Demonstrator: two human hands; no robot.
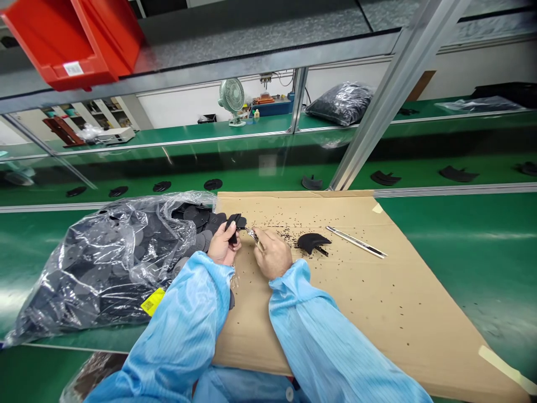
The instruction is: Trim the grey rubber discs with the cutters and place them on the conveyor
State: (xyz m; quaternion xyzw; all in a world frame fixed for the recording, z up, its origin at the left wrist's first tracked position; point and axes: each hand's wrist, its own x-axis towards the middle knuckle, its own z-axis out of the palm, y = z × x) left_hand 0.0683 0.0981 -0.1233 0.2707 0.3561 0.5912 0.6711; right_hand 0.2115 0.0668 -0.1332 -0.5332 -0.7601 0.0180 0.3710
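My left hand (225, 246) grips a black plastic part (233, 228) above the left edge of a brown cardboard sheet (352, 313). Closed round a pair of nippers (253, 235), my right hand (272, 253) holds their metal jaws against or very near the part's right end; I cannot tell if they touch. A curved black part (312, 242) lies on the cardboard right of my right hand. Beyond it rests a slim craft knife (356, 242). Small black scraps (277, 226) are scattered around. Left of my hands, an open clear bag (113, 263) holds many dark round parts.
Behind the cardboard runs a green belt (260, 168) carrying spaced black parts, among them a curved one (385, 178). A slanted metal post (390, 95) rises at right. Overhead, a red bin (75, 45) sits on a shelf. A fan (232, 96) stands farther back.
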